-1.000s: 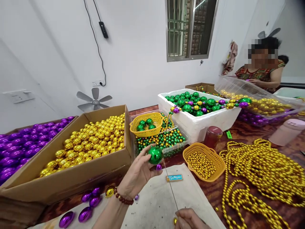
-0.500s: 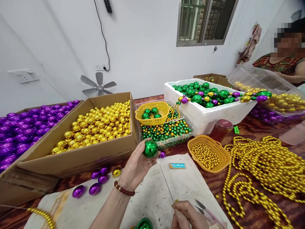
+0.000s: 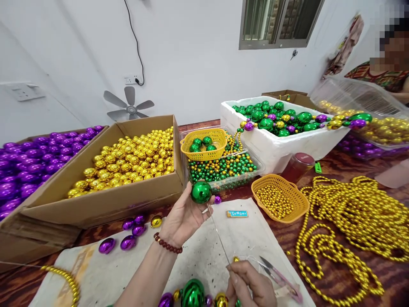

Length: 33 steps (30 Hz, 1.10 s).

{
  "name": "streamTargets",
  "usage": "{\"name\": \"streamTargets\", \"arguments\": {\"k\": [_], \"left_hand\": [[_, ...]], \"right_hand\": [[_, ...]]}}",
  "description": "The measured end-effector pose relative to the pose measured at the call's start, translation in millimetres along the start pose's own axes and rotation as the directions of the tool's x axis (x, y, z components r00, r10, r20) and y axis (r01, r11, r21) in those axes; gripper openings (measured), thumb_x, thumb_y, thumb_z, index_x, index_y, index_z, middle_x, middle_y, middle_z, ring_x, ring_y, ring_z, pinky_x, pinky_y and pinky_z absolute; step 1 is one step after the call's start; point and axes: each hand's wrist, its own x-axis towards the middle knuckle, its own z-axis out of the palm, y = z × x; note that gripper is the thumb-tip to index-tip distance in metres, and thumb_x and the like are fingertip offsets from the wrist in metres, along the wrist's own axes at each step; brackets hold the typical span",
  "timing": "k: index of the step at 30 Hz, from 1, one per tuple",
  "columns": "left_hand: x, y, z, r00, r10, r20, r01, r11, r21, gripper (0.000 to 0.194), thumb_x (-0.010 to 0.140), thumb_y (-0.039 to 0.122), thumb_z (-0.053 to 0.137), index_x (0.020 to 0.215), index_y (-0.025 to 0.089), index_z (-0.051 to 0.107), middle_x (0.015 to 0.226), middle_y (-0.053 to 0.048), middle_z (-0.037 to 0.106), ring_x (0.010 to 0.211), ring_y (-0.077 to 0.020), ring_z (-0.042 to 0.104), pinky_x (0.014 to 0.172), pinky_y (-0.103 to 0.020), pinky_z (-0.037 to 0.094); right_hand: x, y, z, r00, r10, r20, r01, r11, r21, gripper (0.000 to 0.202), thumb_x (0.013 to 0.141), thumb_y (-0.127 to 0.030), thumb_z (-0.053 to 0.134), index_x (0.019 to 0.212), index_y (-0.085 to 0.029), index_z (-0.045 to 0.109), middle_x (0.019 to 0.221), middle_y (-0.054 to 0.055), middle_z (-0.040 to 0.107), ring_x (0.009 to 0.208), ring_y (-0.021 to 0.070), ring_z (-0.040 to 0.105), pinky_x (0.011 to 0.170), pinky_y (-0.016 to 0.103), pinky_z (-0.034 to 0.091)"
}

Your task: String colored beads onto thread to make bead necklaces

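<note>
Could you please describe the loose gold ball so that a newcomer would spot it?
Find the cardboard box of gold balls. Before it lie five loose purple balls; at their right sits the gold ball, the only one not purple.

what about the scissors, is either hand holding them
No, the scissors lie on the cloth; the left hand holds a green ball, the right a thin rod.

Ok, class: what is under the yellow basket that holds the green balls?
The yellow basket sits over a clear tub. Green and gold beads show in front of it and beside it; whatever lies directly beneath is covered.
</note>
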Motion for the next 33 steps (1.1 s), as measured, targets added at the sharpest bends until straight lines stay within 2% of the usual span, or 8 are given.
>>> {"name": "streamTargets", "arguments": {"k": [9, 20, 27, 33], "left_hand": [[2, -3, -2.8, 1.0, 0.016, -0.021, -0.015, 0.999, 0.034, 0.028, 0.088, 0.038, 0.059, 0.111, 0.021, 0.058, 0.108, -0.006, 0.065, 0.09, -0.0234, 0.065, 0.077, -0.034, 0.052], [-1, -2, -1.0, 0.999, 0.038, 0.02, -0.04, 0.995, 0.092, 0.032, 0.091, 0.038, 0.054, 0.12, 0.025, 0.057, 0.114, -0.006, 0.061, 0.095, -0.0239, 0.063, 0.079, -0.035, 0.051], [-7, -6, 1.3, 0.995, 0.072, 0.063, -0.081, 0.985, 0.155, 0.032, 0.094, 0.035, 0.048, 0.124, 0.027, 0.056, 0.116, -0.007, 0.06, 0.101, -0.0257, 0.061, 0.085, -0.041, 0.048], [-17, -13, 6.2, 0.989, 0.078, 0.124, -0.105, 0.969, 0.226, 0.035, 0.096, 0.029, 0.044, 0.129, 0.026, 0.053, 0.119, -0.009, 0.058, 0.103, -0.0267, 0.059, 0.088, -0.043, 0.046]], "right_hand": [[3, -3, -8, 0.993, 0.036, 0.111, -0.042, 0.998, 0.046, 0.029, 0.096, -0.04, 0.044, 0.089, -0.017, 0.061, 0.052, 0.002, 0.065, 0.04, 0.0121, 0.057, 0.043, 0.018, 0.043], [2, 0, -7, 0.991, 0.085, 0.108, -0.093, 0.993, 0.073, 0.029, 0.095, -0.041, 0.047, 0.09, -0.017, 0.062, 0.054, 0.002, 0.064, 0.041, 0.0117, 0.058, 0.043, 0.018, 0.043], [7, 6, -4, 0.991, 0.104, 0.088, -0.112, 0.99, 0.085, 0.032, 0.095, -0.044, 0.047, 0.09, -0.017, 0.062, 0.057, 0.001, 0.062, 0.042, 0.0112, 0.058, 0.042, 0.018, 0.042], [22, -3, 2, 0.997, 0.053, 0.058, -0.059, 0.992, 0.11, 0.029, 0.096, -0.04, 0.046, 0.089, -0.017, 0.061, 0.061, 0.001, 0.063, 0.046, 0.0109, 0.058, 0.046, 0.019, 0.043]]}}
